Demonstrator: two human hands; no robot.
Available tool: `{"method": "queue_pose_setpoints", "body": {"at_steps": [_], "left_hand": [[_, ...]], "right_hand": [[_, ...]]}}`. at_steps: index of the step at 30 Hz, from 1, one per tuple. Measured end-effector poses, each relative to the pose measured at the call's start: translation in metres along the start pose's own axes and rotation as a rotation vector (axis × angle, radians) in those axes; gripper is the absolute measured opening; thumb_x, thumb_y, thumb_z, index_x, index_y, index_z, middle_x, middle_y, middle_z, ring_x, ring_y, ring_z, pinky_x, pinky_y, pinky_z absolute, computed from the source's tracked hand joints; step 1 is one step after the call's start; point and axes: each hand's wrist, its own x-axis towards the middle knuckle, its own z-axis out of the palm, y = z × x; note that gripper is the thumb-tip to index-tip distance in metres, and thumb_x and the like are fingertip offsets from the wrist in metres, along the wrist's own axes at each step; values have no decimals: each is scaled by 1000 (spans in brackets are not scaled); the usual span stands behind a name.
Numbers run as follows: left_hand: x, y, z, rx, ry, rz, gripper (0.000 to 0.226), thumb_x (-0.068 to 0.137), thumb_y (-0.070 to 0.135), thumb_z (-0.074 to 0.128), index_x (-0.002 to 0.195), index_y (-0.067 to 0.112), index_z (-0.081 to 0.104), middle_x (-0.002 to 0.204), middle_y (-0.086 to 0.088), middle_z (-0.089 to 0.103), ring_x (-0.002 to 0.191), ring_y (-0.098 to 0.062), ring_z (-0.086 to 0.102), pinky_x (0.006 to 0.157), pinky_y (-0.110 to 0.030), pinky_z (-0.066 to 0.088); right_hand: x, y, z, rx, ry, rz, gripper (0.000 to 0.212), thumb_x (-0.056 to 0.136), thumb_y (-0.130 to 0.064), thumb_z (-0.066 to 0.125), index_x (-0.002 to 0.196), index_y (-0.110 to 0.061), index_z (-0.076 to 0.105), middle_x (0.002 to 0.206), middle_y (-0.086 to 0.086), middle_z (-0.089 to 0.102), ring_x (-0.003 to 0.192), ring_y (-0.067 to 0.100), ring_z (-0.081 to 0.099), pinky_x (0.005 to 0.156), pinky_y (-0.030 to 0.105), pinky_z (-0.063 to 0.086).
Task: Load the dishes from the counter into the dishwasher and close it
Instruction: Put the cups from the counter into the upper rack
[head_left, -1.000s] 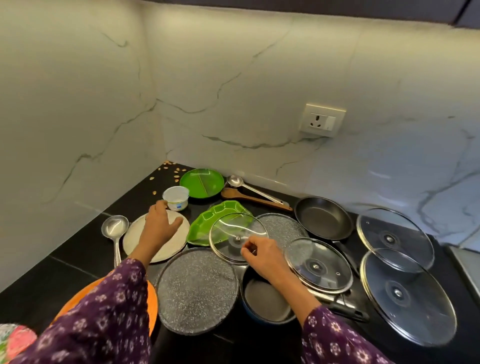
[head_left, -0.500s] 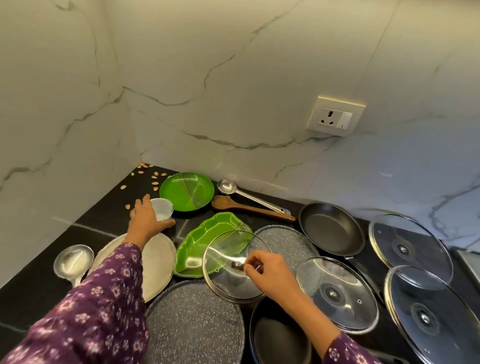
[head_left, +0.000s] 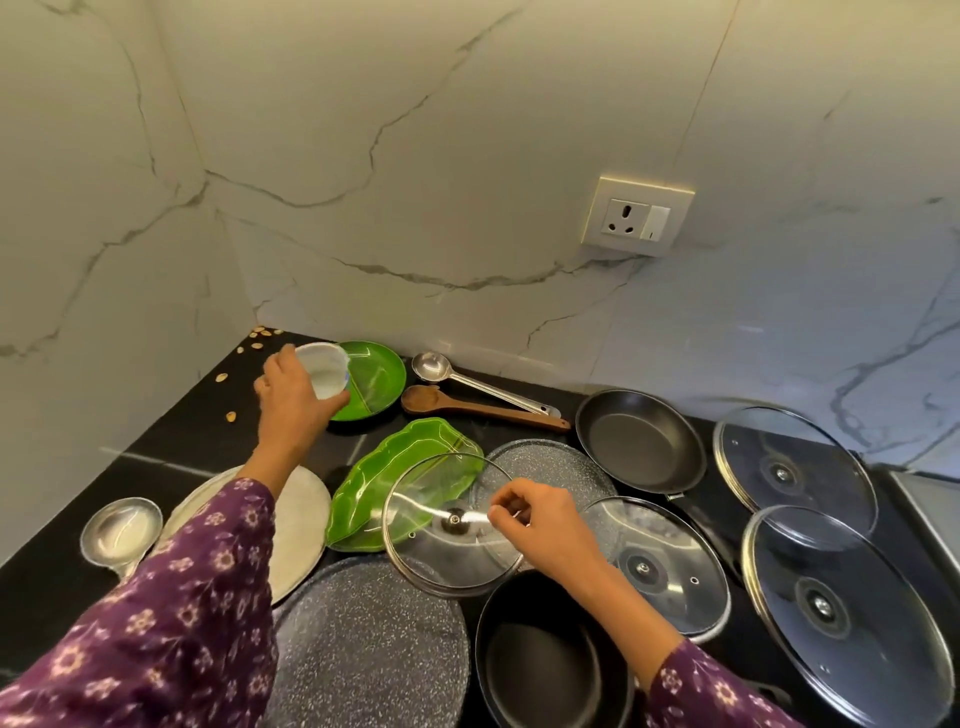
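My left hand (head_left: 291, 400) grips a small white cup (head_left: 324, 370), lifted and tilted over the round green plate (head_left: 376, 382) at the back of the black counter (head_left: 171, 441). My right hand (head_left: 540, 525) pinches the knob area of a small glass lid (head_left: 431, 525), which rests tilted over the leaf-shaped green dish (head_left: 395, 467) and a grey speckled plate (head_left: 369, 649). A white plate (head_left: 306, 514) lies under my left forearm. The dishwasher is out of view.
A steel ladle (head_left: 122, 532) lies at left. A steel spoon (head_left: 467, 382) and a wooden spoon (head_left: 467, 408) lie by the wall. Black pans (head_left: 641, 441) (head_left: 550, 670), a second speckled plate (head_left: 550, 467) and three more glass lids (head_left: 660, 566) (head_left: 795, 473) (head_left: 847, 618) crowd the right. Seeds (head_left: 231, 415) lie scattered in the corner.
My left hand moved from the white plate to the white cup, took hold of it and lifted it over the green plate. My right hand stayed on the small glass lid.
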Motion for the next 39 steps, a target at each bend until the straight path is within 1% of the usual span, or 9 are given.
{"method": "queue_pose_setpoints", "body": {"at_steps": [5,8,11,17,20,25,28,36,39], "left_hand": [[-40,85,-11,-138,-56,197,83,71,34,80,133,-1,37,128,-20,44,118,-33,39,99,-40,31],[-79,142,-10,-222,-144,272,89,70,40,80,136,1,35,129,-17,44,118,-30,42,98,-36,34],[-127,200,-6,-317,-256,378,91,67,45,81,135,4,37,128,-14,46,116,-27,45,96,-33,37],[-226,296,22,-479,-480,562,86,63,54,76,130,12,42,122,3,49,109,-13,48,91,-24,37],[-278,337,38,-543,-581,659,86,67,50,79,135,14,39,122,11,43,110,-5,44,90,-18,33],[-364,399,71,-587,-791,759,92,65,63,69,139,20,33,132,8,44,118,-10,45,96,-29,42],[-422,438,86,-582,-918,801,101,58,69,62,141,21,30,135,8,43,119,-9,44,95,-24,39],[-553,521,119,-598,-1120,945,98,62,67,67,141,23,28,135,3,44,118,-10,46,96,-27,44],[-592,539,128,-602,-1191,986,106,58,73,66,143,25,24,137,7,39,123,-9,43,101,-30,41]], "right_hand": [[-21,5,-33,137,98,34,13,86,-34,63,89,-21,66,78,-7,65,70,4,60,66,16,51],[-40,18,-57,306,128,123,17,87,-42,59,91,-25,62,86,-2,66,77,14,65,73,32,56],[-66,36,-89,459,198,213,19,90,-42,55,93,-24,59,90,4,66,73,13,65,72,36,58],[-137,80,-157,794,394,414,49,95,-49,38,109,-6,55,93,11,64,70,18,63,61,28,55],[-183,105,-189,907,450,497,61,95,-57,28,111,-6,56,99,16,66,81,26,66,74,37,56],[-269,150,-233,993,537,568,68,90,-67,19,103,-17,63,93,11,71,86,24,69,83,36,56],[-320,184,-255,1080,601,567,68,90,-67,18,114,-20,62,99,8,71,89,20,69,79,34,56],[-441,273,-301,1249,815,637,71,93,-64,21,120,-12,62,100,10,71,89,20,68,72,31,54],[-482,304,-309,1232,880,675,70,93,-64,22,116,-14,65,104,11,71,94,22,68,81,34,53]]}}
